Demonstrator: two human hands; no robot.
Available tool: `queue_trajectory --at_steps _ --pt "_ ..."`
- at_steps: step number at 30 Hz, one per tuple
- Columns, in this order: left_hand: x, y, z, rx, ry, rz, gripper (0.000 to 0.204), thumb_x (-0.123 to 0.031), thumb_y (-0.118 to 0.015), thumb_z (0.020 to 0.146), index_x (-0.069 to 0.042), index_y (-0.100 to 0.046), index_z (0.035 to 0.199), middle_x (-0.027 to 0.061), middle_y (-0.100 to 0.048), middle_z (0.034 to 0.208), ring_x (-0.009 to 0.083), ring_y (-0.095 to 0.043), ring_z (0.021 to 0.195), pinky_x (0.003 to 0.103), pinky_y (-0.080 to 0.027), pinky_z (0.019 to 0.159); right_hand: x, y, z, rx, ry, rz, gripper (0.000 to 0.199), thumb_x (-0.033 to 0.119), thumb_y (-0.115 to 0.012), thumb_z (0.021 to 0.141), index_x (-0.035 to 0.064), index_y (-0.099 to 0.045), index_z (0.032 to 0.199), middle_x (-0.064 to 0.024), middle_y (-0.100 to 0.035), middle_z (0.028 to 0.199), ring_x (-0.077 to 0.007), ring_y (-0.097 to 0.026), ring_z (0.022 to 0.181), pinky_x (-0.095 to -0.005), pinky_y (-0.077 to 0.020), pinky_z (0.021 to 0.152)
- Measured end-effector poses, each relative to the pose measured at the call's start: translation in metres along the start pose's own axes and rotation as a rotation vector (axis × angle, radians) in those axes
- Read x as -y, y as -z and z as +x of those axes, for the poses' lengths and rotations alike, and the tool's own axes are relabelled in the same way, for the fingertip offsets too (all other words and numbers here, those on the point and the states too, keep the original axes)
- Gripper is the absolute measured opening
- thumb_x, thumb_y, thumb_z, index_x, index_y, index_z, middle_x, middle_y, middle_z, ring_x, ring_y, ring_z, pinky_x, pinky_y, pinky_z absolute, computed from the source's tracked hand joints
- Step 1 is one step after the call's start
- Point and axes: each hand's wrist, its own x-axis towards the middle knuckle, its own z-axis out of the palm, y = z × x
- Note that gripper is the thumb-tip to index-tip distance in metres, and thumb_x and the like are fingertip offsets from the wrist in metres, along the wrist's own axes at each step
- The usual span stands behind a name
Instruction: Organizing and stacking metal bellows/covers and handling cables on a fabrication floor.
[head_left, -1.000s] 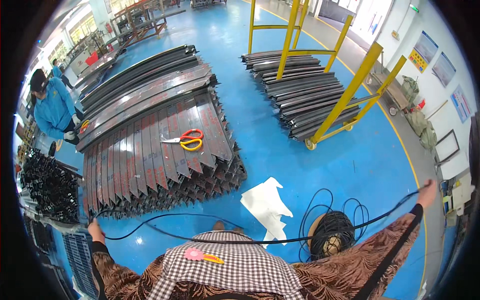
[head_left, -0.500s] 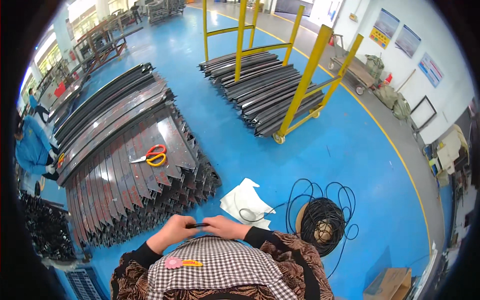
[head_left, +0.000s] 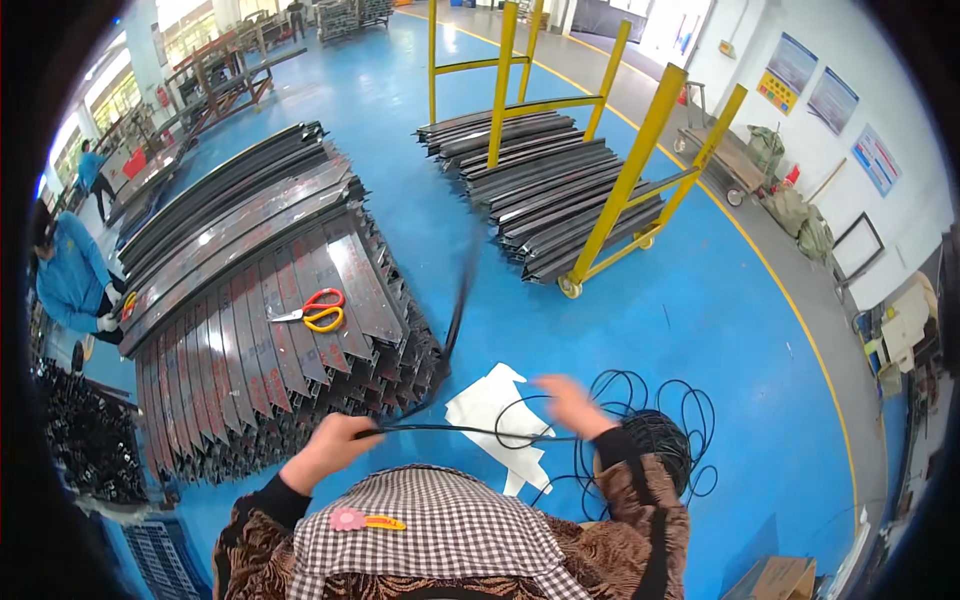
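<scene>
My left hand point(head_left: 342, 446) is closed on a black rubber-like cord point(head_left: 450, 430), in front of the checkered apron. From that hand the cord stretches right toward a tangled black coil point(head_left: 662, 445) on the floor. Another dark length point(head_left: 462, 305), smeared by motion, arcs up along the profile stack's right side. Above the cord, near the coil, is my right hand point(head_left: 575, 408), blurred, so whether it grips anything cannot be made out. Scissors point(head_left: 318, 310) with red and yellow handles lie on a stack of dark metal profiles point(head_left: 270, 280).
White sheets point(head_left: 500, 410) lie on the blue floor beneath the cord. A yellow-posted trolley point(head_left: 625, 170) carries more dark profiles ahead. At the left, a co-worker in blue point(head_left: 75, 270) stands beside the stack. A cardboard box point(head_left: 785, 578) sits at lower right.
My hands were together in front of the apron and are now apart, the right one moved right toward the coil. The cord now spans between them, and a loose length swings up.
</scene>
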Motion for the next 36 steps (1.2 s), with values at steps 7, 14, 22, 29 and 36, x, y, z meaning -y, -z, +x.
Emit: queue_trajectory --at_steps 7,14,22,29,36 --pt "-0.026 0.025 0.010 0.046 -0.265 0.326 0.016 -0.018 -0.067 0.076 -0.002 -0.063 0.077 0.0106 -0.062 0.065 0.0277 -0.054 0.054 0.036 -0.043 0.054 0.157 -0.042 0.017 0.291 0.300 0.414 0.023 0.019 -0.053 0.092 0.0027 -0.060 0.105 -0.0085 -0.065 0.081 -0.0217 -0.057 0.066 -0.0316 -0.0432 0.060" --pt "0.010 0.059 -0.008 -0.058 -0.265 0.569 0.020 -0.024 -0.064 0.076 -0.005 -0.057 0.073 0.0090 -0.059 0.066 0.0306 -0.057 0.059 0.037 -0.045 0.056 0.048 0.006 0.010 0.530 -0.094 0.111 0.033 0.023 -0.062 0.084 0.0056 -0.061 0.112 -0.0060 -0.068 0.093 -0.0209 -0.061 0.076 -0.0280 -0.0472 0.069" --pt "0.008 0.032 0.042 0.204 -0.663 0.498 0.019 -0.016 -0.058 0.074 -0.007 -0.055 0.090 0.0092 -0.059 0.088 0.0267 -0.055 0.076 0.036 -0.045 0.071 0.220 -0.079 0.085 0.673 -0.053 0.943 0.028 0.014 -0.057 0.089 0.0029 -0.059 0.114 -0.0034 -0.059 0.088 -0.0097 -0.052 0.072 -0.0216 -0.0405 0.063" --pt "0.173 0.208 0.080 -0.401 -0.318 0.738 0.042 -0.011 -0.062 0.066 -0.005 -0.054 0.107 0.0133 -0.054 0.099 0.0292 -0.054 0.084 0.039 -0.045 0.076 0.195 -0.068 0.046 0.212 -0.536 0.958 0.020 0.008 -0.053 0.087 -0.0059 -0.064 0.097 -0.0017 -0.053 0.065 -0.0097 -0.045 0.058 -0.0208 -0.0350 0.053" --pt "0.363 0.346 0.164 -0.681 0.218 1.103 0.061 -0.026 -0.075 0.068 -0.006 -0.045 0.117 0.0153 -0.049 0.114 0.0333 -0.051 0.104 0.048 -0.044 0.082 0.249 -0.111 0.023 -0.133 -0.787 0.991 0.019 0.003 -0.052 0.085 -0.0050 -0.061 0.100 -0.0062 -0.055 0.064 -0.0129 -0.048 0.056 -0.0220 -0.0365 0.051"
